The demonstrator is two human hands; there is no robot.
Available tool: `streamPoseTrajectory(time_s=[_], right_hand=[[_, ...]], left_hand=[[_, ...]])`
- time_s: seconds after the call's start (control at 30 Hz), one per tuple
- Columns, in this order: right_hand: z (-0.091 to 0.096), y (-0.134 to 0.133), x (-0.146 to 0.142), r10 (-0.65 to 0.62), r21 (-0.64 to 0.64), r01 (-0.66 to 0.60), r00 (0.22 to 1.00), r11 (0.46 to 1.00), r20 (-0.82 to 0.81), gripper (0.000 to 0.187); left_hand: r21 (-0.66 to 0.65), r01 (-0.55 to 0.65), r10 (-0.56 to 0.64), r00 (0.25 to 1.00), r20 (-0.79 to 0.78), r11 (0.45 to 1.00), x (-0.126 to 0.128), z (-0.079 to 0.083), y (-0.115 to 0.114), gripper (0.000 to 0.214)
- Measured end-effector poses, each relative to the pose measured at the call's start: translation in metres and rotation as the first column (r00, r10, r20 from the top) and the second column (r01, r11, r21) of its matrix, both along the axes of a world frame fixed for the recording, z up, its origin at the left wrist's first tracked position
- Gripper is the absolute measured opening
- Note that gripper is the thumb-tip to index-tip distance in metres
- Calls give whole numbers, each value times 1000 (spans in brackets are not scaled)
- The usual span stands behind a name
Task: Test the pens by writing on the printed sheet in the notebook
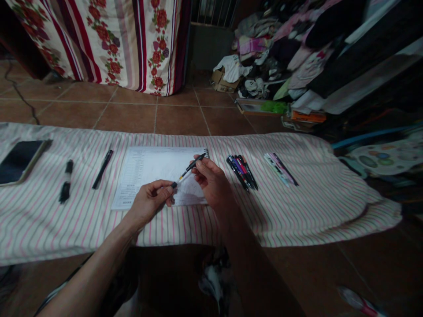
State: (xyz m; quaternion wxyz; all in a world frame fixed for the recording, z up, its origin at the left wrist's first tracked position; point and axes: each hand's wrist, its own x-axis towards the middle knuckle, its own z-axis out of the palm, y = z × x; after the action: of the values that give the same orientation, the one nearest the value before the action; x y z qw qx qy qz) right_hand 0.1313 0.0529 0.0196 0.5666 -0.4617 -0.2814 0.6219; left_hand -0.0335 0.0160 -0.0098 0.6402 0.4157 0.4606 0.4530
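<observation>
Over a spiral notebook (158,163) with printed text and faint pencil-like marks, both my hands come close together. My right hand (209,178) pinches a black pen (191,167), tilted, with a yellowish band and a thin pale end pointing down toward my left hand. Between the thumb and fingers of my left hand (153,197) is a small black pen piece (174,185), perhaps a cap or tip section. The pale end nearly meets this piece; whether they touch I cannot tell.
Right of the notebook lie several dark pens (242,171), then several pastel pens (280,169). To the left are a black pen (102,169), a black marker (66,181) and a phone (20,162). A striped cloth (313,198) covers the surface; clothes (261,53) are piled beyond.
</observation>
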Motion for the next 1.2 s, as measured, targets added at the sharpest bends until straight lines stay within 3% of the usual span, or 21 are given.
streamPoseTrajectory(time_s=[0.83,1.2], right_hand=[[-1,-2,-1,41,47,-49,986,998,164,28],[-11,-4,-10,95,105,-122,969,987,227,27]], left_hand=[[9,-8,8,1000,10,1000,-1,-3,1,26],[-9,-29,29,999,21,1000,1,5,2,23]])
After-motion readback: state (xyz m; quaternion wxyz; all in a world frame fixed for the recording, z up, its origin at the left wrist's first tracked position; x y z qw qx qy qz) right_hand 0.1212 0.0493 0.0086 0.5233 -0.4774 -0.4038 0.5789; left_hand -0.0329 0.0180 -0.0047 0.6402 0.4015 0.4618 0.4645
